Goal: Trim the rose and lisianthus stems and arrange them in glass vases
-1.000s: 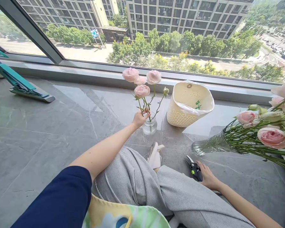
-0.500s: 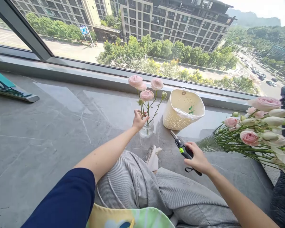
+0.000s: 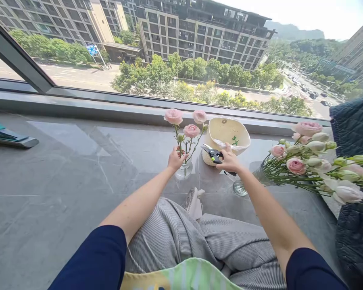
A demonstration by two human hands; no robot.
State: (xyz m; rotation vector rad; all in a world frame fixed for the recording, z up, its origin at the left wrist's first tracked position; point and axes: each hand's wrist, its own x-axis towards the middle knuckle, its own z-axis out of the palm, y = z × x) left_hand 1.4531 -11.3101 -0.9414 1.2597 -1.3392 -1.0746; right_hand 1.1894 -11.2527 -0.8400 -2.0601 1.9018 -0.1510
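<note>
On the far left, a flat mop (image 3: 9, 141) lies on the grey stone ledge (image 3: 78, 193). The left hand (image 3: 177, 158) is partly closed and holds the stems (image 3: 180, 146) of pink roses (image 3: 173, 117), which stand in a small glass vase (image 3: 183, 171). Just to the right, the right hand (image 3: 230, 160) grips pruning shears (image 3: 211, 153) in front of a cream basket (image 3: 228, 133). Further right, a big bunch of roses (image 3: 302, 161) lies in a tilted glass vase (image 3: 240, 187), beside a dark quilted cloth (image 3: 353, 121).
</note>
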